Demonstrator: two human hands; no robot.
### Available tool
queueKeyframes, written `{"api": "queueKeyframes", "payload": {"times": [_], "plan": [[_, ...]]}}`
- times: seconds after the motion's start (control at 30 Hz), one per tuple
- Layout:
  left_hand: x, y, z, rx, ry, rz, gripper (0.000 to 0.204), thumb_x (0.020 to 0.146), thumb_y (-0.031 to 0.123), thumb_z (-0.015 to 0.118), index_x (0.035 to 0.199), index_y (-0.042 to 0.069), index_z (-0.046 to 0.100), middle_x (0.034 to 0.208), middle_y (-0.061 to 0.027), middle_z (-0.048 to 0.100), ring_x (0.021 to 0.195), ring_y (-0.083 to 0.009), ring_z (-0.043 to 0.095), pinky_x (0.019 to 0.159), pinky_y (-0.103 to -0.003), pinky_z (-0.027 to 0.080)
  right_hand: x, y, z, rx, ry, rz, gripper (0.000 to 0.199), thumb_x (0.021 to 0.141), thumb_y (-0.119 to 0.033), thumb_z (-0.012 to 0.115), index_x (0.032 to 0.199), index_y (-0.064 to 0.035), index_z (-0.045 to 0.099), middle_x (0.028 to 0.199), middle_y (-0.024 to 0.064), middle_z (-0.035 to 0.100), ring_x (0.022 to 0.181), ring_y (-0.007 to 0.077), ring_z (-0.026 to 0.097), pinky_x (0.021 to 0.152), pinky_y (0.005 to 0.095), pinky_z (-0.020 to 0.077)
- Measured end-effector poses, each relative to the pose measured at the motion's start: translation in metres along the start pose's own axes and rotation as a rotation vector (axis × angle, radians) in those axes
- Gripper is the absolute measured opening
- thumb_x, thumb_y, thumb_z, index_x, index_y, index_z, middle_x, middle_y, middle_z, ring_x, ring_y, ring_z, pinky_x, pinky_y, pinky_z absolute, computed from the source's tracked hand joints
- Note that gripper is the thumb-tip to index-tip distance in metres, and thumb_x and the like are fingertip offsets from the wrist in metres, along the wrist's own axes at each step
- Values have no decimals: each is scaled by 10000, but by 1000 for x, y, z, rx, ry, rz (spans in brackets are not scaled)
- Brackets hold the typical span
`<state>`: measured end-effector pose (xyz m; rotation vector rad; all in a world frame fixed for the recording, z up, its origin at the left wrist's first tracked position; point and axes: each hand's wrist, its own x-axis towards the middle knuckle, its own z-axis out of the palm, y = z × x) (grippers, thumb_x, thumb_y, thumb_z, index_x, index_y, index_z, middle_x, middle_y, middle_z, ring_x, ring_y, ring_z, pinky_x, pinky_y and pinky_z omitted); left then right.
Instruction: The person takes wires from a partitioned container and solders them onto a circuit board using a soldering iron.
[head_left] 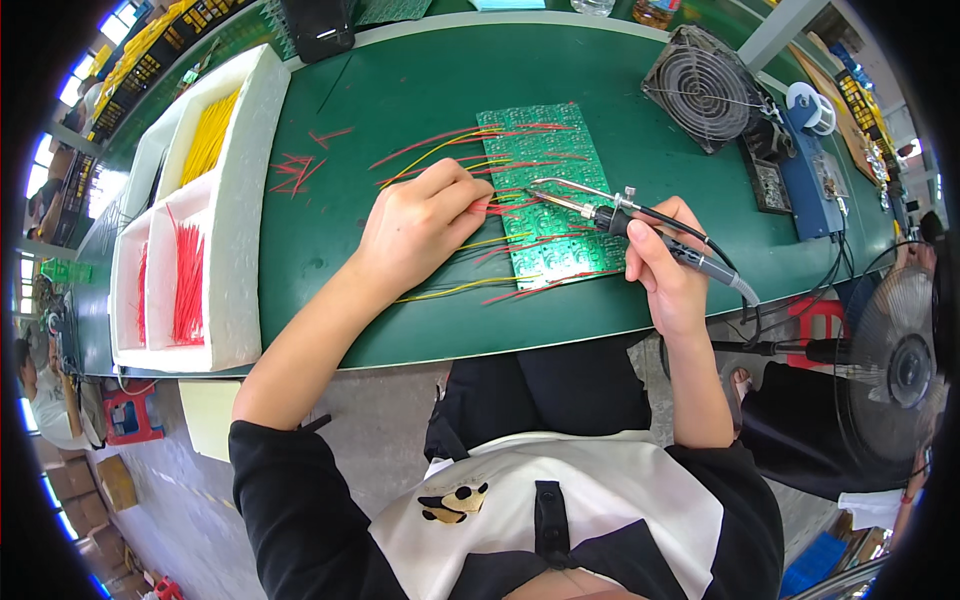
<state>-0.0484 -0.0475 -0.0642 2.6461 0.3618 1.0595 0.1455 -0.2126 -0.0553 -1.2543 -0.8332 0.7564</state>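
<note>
A green circuit board panel lies on the green bench, with several red and yellow wires sticking out from its left side and across it. At its left edge my left hand pinches a red wire between thumb and fingers. My right hand is closed round the dark handle of a soldering iron. A thin curved metal tube runs along the iron toward its tip. That tip points at the board's middle left, close to my left fingertips. Whether it touches the board I cannot tell.
A white foam tray with red and yellow wires stands at left. Short red wires lie beside it. A small square fan, a solder spool and a blue box are at right. A black phone lies behind.
</note>
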Motion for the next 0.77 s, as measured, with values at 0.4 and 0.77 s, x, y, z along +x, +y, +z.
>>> {"api": "queueKeyframes", "payload": {"times": [0.4,0.77], "plan": [[5,9,2,-14,30,9,149,681,-2,676,815,54,644,754,-43,567,585,-179,575,513,-286,488,-1,-3,-4,162,-17,37,124,835,-114,609,840,-58,498,545,7,503,437,41,425,379,176,253],[-2,12,-14,28,-6,-90,142,686,-11,673,811,47,635,755,-51,579,613,-178,585,529,-269,478,1,0,-5,194,-25,29,161,835,-145,618,840,-53,486,563,25,532,472,54,467,424,185,338]]}}
